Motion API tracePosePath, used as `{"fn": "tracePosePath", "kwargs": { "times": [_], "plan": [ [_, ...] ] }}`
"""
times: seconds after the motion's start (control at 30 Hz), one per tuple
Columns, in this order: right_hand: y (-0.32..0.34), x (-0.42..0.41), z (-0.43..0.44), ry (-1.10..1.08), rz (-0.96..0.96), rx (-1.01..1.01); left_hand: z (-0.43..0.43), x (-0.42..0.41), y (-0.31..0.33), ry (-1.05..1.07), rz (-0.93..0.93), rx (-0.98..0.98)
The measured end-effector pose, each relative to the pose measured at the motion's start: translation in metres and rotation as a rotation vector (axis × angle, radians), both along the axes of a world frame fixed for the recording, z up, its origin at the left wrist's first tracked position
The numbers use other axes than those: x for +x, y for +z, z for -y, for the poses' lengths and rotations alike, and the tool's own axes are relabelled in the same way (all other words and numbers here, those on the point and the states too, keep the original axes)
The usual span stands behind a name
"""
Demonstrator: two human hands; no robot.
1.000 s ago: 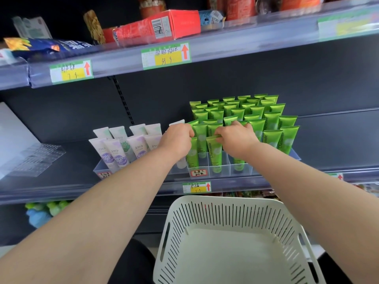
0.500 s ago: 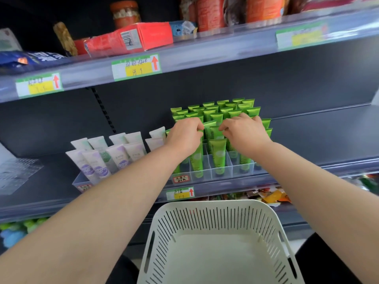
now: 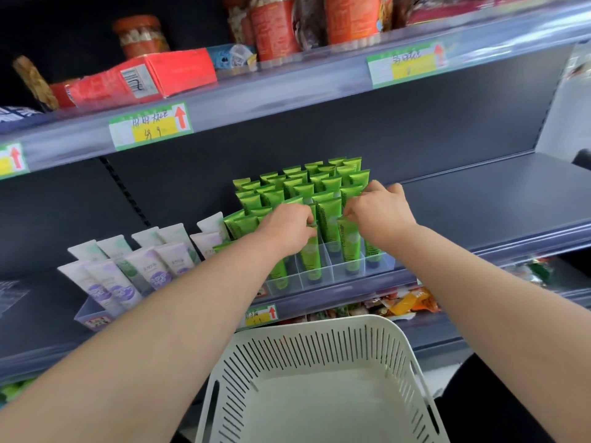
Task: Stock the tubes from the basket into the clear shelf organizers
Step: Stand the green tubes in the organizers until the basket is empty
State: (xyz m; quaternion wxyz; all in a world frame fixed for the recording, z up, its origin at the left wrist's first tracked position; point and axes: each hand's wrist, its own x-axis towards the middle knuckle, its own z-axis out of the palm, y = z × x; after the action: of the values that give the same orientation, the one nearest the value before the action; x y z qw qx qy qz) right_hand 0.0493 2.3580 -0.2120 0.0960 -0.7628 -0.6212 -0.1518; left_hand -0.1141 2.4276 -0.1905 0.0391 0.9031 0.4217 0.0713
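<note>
Left hand and right hand pinch green tubes in the clear organizer, basket seemingly emptied, stocking nearly done.

Price tag on the upper shelf reads "49 9", handwritten

The left hand and right hand covered the tops of several front green tubes, their fingertips curled from view; whether either pinched a tube could not be told. The basket ran off the bottom edge, the red packages off the top. Handwriting on the price label was too blurred to read.
</note>
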Motion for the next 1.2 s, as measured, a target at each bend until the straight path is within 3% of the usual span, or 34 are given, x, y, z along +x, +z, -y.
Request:
{"fn": "tracePosePath", "kwargs": {
  "times": [0.4,0.6,1.2],
  "plan": [
    [-0.001,0.008,0.000,0.103,-0.159,0.073,0.001,0.002,0.010,-0.001,0.067,-0.014],
    [-0.001,0.028,0.008,0.037,-0.126,0.035,0.007,0.028,0.011,-0.049,0.138,-0.019],
    [-0.011,0.045,0.006,0.018,-0.239,-0.012,0.006,0.050,0.003,-0.080,-0.010,0.027]
  ]
}}
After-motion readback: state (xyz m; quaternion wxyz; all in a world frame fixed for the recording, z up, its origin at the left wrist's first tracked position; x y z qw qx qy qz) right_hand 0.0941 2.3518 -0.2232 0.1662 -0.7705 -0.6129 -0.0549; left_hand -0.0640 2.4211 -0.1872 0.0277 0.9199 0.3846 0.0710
